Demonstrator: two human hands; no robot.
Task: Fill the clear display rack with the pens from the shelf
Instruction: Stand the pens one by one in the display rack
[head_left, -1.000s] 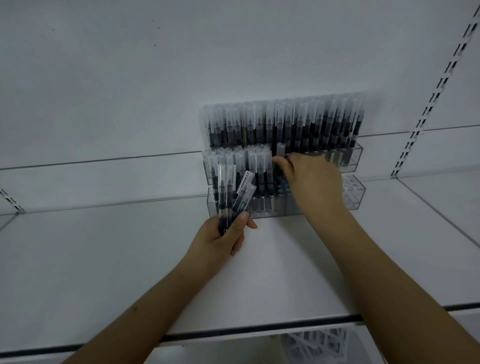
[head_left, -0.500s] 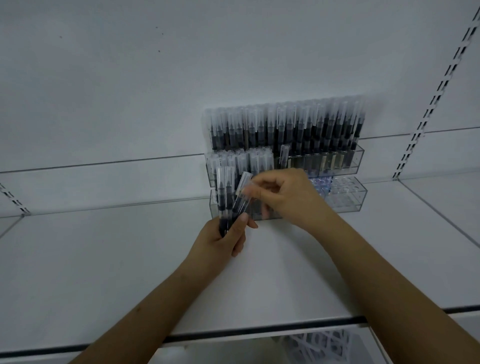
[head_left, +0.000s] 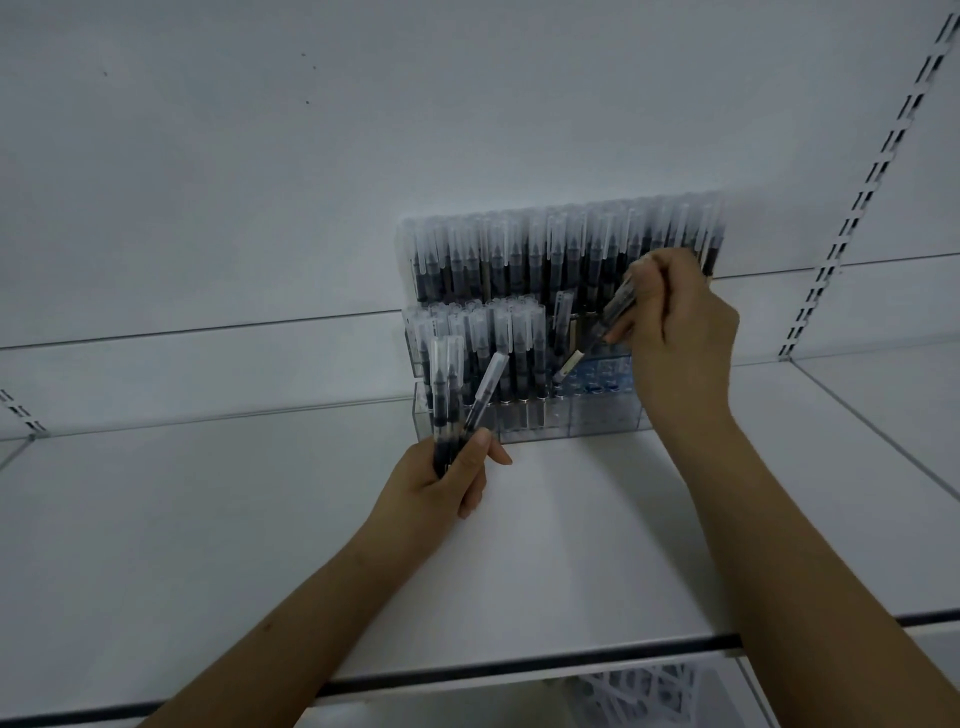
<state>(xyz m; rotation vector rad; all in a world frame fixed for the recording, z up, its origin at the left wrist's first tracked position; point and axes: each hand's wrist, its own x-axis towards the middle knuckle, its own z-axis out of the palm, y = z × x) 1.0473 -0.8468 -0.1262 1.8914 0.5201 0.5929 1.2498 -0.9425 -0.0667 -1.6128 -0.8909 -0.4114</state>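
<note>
A clear tiered display rack (head_left: 597, 415) stands at the back of the white shelf (head_left: 208, 519). Its top row is full of black pens with clear caps (head_left: 519, 254); the middle row is filled on the left only. My left hand (head_left: 447, 478) is shut on a small bunch of pens (head_left: 452, 395), held upright in front of the rack's left end. My right hand (head_left: 680, 343) grips a single pen (head_left: 597, 332), tilted with its lower end down-left over the empty slots of the middle row. The rack's right part is hidden behind this hand.
The white back wall carries slotted upright rails (head_left: 862, 197) at the right and another (head_left: 21, 410) at far left. The shelf's dark front edge (head_left: 467, 670) runs below my forearms. Under it, a white lattice basket (head_left: 639, 696) shows.
My right hand took one pen from the bunch in my left hand and carried it up and right to the rack's middle row. The left hand has stayed in place.
</note>
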